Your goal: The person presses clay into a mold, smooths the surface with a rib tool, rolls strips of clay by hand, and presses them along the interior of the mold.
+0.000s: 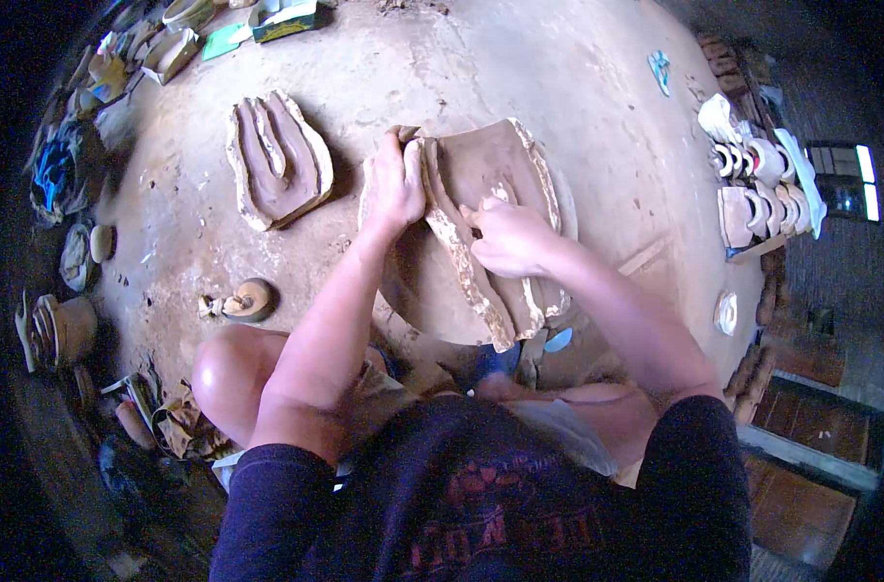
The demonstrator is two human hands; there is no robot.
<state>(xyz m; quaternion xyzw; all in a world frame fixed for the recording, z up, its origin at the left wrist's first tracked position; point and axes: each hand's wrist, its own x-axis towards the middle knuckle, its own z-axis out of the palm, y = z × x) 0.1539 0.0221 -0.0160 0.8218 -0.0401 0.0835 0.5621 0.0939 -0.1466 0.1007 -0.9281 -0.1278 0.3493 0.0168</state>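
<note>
Large brown hollow piece with rough cream edges (471,160) is at the frame's centre, lying tilted on a round, pale board (413,315). Left hand (395,186) lies against its upper left edge, fingers close together; cannot tell whether they clamp it. Right hand (510,238) is over its middle, fingers curled, index fingertip at the long cream-crusted ridge; cannot tell whether anything is gripped. A smaller brown grooved piece with cream edges (311,155) lies apart on the pale, stained floor (364,58), upper left of the frame.
</note>
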